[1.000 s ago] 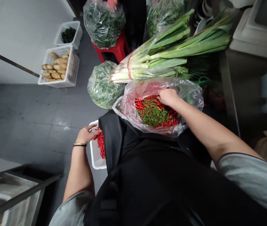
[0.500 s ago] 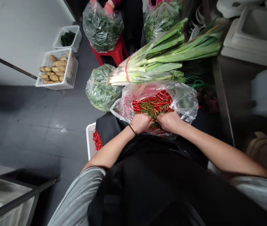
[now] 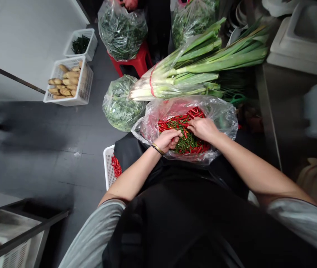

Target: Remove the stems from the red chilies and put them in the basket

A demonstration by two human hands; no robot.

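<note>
In my lap a clear plastic bag (image 3: 222,111) gapes open, filled with red chili peppers (image 3: 175,122) on green stems. My left hand (image 3: 169,140) is over the bag's near left part, thumb and forefinger pinched together and the other fingers curled around a bit of red chili. Farther right, my right hand (image 3: 203,129) reaches palm down into the bag, its bent fingertips closed at a red chili on the pile; the tips are partly hidden. A white basket (image 3: 108,167) with loose red chilies (image 3: 116,166) stands by my left leg.
Bundled leeks (image 3: 175,76) lie just beyond the bag, next to a bag of greens (image 3: 123,104). A red stool (image 3: 140,59) holds more bagged greens (image 3: 122,35) near another person's hand (image 3: 130,4). Baskets of pale roots (image 3: 66,82) and dark greens (image 3: 80,45) stand left. A metal counter edge (image 3: 270,115) runs right.
My hands have come up out of the chilies and moved apart. The left has turned and pinches; the right has shifted farther away over the pile. The other person's hand moved slightly.
</note>
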